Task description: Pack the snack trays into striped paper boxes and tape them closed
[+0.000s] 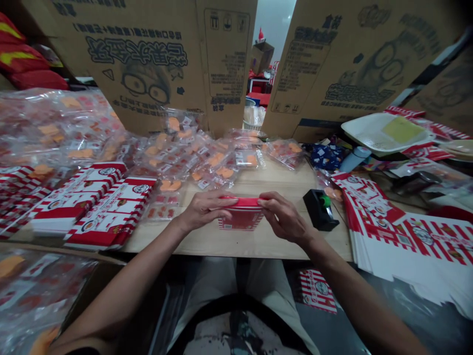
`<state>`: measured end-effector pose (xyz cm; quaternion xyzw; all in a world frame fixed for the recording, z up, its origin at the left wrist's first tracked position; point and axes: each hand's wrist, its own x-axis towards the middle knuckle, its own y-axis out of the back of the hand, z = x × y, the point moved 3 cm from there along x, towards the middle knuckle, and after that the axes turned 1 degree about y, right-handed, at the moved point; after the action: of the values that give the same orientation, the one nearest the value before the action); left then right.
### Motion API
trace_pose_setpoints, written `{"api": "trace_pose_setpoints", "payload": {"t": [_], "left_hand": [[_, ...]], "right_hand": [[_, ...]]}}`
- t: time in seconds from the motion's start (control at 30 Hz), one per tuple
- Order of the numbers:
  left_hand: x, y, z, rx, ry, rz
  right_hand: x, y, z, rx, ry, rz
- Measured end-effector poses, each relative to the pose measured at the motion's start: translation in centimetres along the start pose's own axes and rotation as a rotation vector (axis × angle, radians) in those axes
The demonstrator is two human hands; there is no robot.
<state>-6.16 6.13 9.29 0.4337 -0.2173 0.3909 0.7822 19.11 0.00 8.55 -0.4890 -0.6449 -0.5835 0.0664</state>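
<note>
Red-striped cardboard box [241, 215] held between both hands [202, 211] [284, 217].

I see a small red-and-white cardboard box [241, 218], red top edge uppermost. It stands upright, pinched between the left hand [204, 211] and right hand [284, 218].

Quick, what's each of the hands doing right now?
Left hand: closed, holding the red-and-white cardboard box.
Right hand: closed, holding the same box.
</note>
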Motion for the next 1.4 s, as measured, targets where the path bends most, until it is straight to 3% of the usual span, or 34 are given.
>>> {"api": "trace_pose_setpoints", "payload": {"t": [0.13,0.23,0.37,0.43,0.53,0.57,0.63,0.73,1.0,1.23,1.4], "left_hand": [[0.2,-0.2,0.5,0.202,-0.058,0.065],[1.6,-1.0,1.6,0.270,-0.058,-0.002],[3.7,-2.8,2.4,0.359,-0.033,-0.002],[4.6,-3.9,2.1,0.337,0.007,0.033],[5.7,-5.8,1.4,0.236,0.062,0.023],[6.0,-6.2,1.2,0.209,0.073,0.019],[6.4,-6.8,1.1,0.181,0.096,0.021],[6.7,-7.0,1.1,0.169,0.128,0.039],[6.2,-7.0,1.9,0.157,0.132,0.031],[5.7,-7.0,2.0,0.162,0.125,0.030],[5.6,-7.3,1.9,0.169,0.125,0.031]], "right_hand": [[0.0,-0.7,0.7,-0.036,0.017,0.094],[0.4,-1.3,0.2,-0.033,-0.006,0.157],[0.1,0.1,0.0,0.055,-0.149,0.212],[-1.7,2.6,1.6,0.046,-0.431,0.249],[-7.9,7.9,5.0,-0.104,-1.177,0.411],[-10.2,9.4,5.8,-0.125,-1.346,0.438],[-13.9,11.2,7.4,-0.089,-1.563,0.438],[-17.0,11.5,9.2,0.056,-1.729,0.406],[-17.1,9.8,11.0,0.339,-1.864,0.440],[-17.2,10.1,9.5,0.593,-1.644,0.557],[-18.2,7.9,8.0,0.498,-1.561,0.618]]}}
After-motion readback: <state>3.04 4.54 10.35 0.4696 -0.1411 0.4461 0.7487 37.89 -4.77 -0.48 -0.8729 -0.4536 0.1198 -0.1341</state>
